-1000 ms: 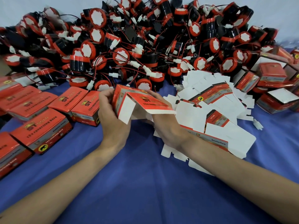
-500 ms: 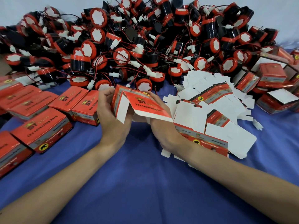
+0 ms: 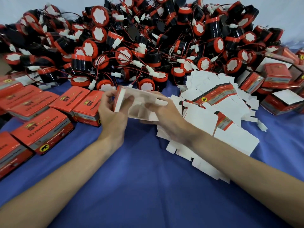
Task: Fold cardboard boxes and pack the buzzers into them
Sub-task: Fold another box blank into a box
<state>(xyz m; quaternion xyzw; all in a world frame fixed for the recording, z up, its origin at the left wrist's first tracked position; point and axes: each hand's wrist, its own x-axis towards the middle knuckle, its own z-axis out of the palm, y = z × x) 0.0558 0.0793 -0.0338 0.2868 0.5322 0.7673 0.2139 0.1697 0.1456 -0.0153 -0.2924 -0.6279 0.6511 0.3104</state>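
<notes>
Both hands hold one half-folded cardboard box (image 3: 139, 102) above the blue cloth, its white inside turned toward me and blurred by motion. My left hand (image 3: 111, 112) grips its left end with curled fingers. My right hand (image 3: 166, 116) holds the right end, fingers round the flaps. Behind the box lies a big heap of red-and-black buzzers (image 3: 148, 43) with wires and white plugs. A pile of flat unfolded boxes (image 3: 222, 112) lies to the right, under my right forearm.
Closed red boxes (image 3: 41, 127) stand in rows on the left. More red boxes (image 3: 278, 79), some open, are stacked at the far right. Blue cloth (image 3: 139, 186) covers the table in front of me.
The box has been turned: its red printed face showed before, now its white inside faces me. Both hands have shifted slightly right and kept hold of it.
</notes>
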